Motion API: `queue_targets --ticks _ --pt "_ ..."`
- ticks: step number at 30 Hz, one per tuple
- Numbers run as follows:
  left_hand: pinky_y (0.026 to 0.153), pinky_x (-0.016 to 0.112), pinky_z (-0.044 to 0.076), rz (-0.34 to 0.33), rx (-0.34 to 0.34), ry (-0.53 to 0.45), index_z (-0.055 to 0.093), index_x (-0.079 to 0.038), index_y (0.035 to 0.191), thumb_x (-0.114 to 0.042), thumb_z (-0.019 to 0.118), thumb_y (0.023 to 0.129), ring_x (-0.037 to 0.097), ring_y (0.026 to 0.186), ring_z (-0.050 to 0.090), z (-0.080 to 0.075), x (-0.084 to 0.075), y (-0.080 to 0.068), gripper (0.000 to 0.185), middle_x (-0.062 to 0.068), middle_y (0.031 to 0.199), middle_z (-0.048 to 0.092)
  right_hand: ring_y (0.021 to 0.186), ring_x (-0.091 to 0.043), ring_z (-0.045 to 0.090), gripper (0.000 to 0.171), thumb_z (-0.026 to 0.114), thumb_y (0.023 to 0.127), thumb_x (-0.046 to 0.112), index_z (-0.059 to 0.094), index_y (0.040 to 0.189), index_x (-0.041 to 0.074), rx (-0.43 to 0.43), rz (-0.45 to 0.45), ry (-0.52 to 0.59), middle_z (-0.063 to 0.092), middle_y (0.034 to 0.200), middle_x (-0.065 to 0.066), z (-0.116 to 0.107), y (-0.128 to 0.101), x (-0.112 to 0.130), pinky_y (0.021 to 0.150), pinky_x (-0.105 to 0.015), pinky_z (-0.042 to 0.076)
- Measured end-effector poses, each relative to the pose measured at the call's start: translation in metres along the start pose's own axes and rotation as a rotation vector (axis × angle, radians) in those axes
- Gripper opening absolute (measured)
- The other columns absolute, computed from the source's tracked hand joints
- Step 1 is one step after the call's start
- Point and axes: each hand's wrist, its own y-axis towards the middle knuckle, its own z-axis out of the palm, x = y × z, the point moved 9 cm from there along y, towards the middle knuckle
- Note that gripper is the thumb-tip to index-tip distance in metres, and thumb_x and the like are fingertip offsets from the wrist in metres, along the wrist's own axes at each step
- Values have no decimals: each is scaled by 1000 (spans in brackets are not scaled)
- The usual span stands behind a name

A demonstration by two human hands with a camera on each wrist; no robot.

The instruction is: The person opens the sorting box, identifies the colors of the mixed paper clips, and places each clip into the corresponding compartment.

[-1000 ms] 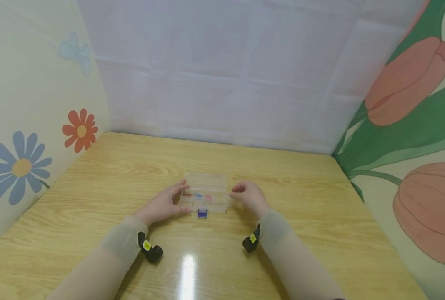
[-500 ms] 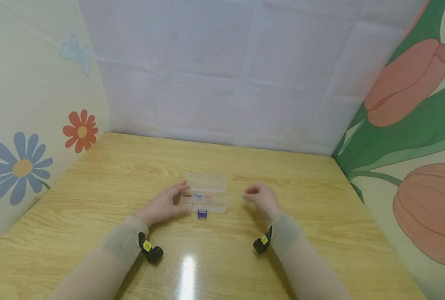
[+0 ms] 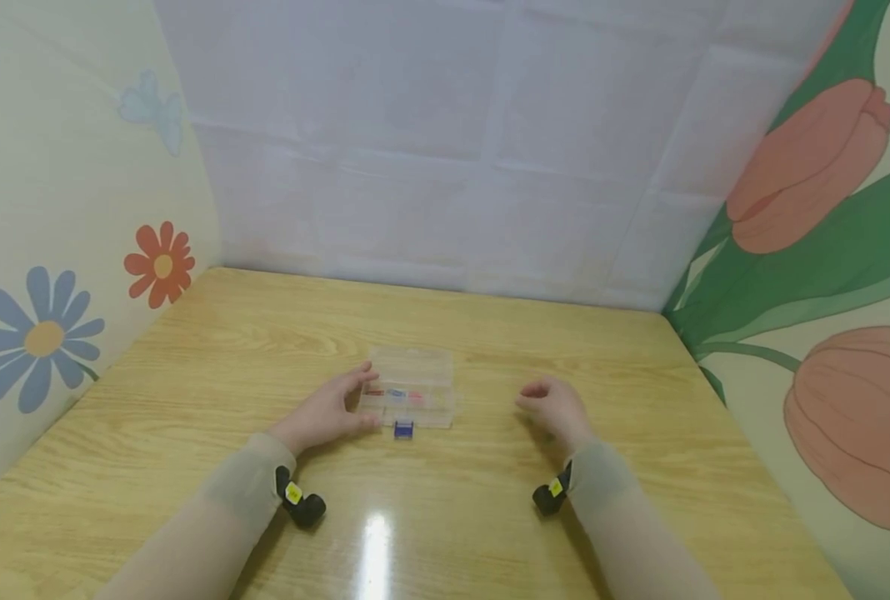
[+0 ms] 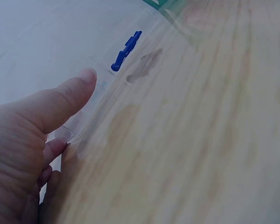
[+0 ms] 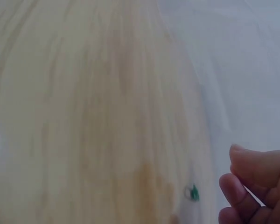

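My left hand (image 3: 328, 412) holds the left end of a small clear plastic box (image 3: 439, 418), thumb along the front edge and fingers at the side and back. The lid (image 3: 411, 365) is tipped back, away from me. Inside, divided compartments hold small red pieces (image 3: 373, 392), blue pieces (image 3: 396, 393) and pink pieces (image 3: 417, 397). A blue latch (image 3: 403, 430) hangs at the front. To the right of the box, my right hand (image 3: 557, 412) has thumb and forefinger curled close together. In the right wrist view a tiny green looped piece (image 5: 192, 192) shows just beyond those fingertips; I cannot tell whether they hold it.
The wooden table (image 3: 430, 533) reaches back to a white cloth backdrop (image 3: 445, 167). A flowered panel (image 3: 55, 208) borders the left, a tulip panel (image 3: 827, 275) the right. Each wrist carries a black camera (image 3: 306, 507).
My right hand has moved right, from beside the box's right end, and slightly toward me. My left hand and the box stay where they were.
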Motion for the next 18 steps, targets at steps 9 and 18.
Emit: queue_targets --ticks 9,18 --pt "113 59 15 -3 1 -10 38 -10 147 -50 74 79 38 143 16 0 0 0 87 7 160 16 103 -29 56 27 70 87 21 65 108 5 -15 30 9 64 109 -11 -15 -8 -20 89 -46 47" --pt "113 60 15 -11 7 -11 37 -11 148 -51 74 79 38 143 16 0 0 0 88 6 160 15 100 -27 56 23 73 85 20 67 102 5 33 26 -28 65 103 -8 -26 -15 -39 91 -47 44"
